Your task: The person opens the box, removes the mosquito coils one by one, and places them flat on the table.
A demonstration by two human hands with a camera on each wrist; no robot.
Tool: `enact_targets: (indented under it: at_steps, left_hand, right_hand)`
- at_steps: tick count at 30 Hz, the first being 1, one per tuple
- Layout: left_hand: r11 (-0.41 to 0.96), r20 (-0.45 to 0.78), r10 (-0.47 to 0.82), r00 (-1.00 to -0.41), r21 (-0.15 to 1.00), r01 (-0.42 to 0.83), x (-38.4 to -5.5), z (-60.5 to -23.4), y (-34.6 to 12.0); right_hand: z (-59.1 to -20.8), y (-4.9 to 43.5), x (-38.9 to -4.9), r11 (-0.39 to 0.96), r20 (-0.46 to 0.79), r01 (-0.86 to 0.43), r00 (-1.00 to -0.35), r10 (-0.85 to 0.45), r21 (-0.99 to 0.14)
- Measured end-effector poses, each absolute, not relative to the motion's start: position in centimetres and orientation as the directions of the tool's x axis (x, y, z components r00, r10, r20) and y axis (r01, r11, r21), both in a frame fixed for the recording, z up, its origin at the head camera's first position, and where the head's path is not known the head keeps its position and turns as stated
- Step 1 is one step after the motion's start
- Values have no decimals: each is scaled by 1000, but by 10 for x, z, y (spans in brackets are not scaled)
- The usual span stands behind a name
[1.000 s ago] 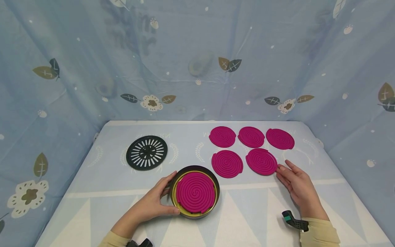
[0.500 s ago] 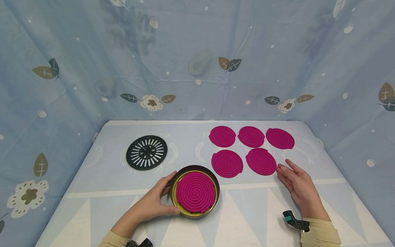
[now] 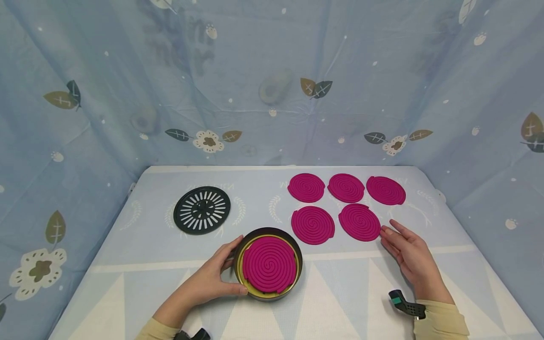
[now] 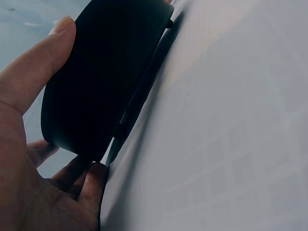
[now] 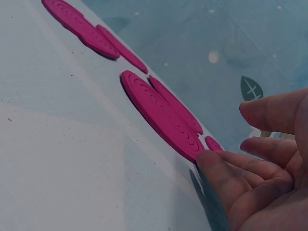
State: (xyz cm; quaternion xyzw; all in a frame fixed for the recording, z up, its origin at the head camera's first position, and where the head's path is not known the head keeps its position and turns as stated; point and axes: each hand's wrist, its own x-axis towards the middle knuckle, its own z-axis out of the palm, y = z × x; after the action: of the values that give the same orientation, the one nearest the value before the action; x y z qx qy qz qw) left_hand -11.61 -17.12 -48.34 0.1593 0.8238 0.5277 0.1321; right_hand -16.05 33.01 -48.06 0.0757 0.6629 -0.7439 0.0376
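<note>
My left hand holds the side of a round black mosquito coil tin, thumb at the near rim and fingers behind. In the left wrist view, thumb and fingers span the dark wall of the tin. A magenta mosquito coil lies inside over a yellowish ring. My right hand has its fingertips right at the edge of the nearest right-hand coil, fingers loosely extended. From the right wrist view, a fingertip meets the end of that coil, while the thumb stands away from it.
Another coil lies left of the one by my right hand. Behind them is a row of three coils. A black slotted lid lies at the back left. A patterned blue curtain surrounds the table on three sides.
My right hand has shifted only slightly about the coil's edge, and that coil sits a touch further left than a second ago. The left hand and tin have stayed put.
</note>
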Motion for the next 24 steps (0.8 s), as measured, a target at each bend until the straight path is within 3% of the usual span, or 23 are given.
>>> enact_targets:
  at_steps: [17, 24]
  left_hand:
    - [392, -50, 400, -915, 912, 121, -117, -483, -171]
    - [403, -72, 397, -915, 909, 103, -116, -483, -172]
  right_hand:
    - [-473, 330, -160, -175, -139, 131, -990, 37, -976]
    - [-466, 323, -159, -211, -85, 93, -995, -50, -973]
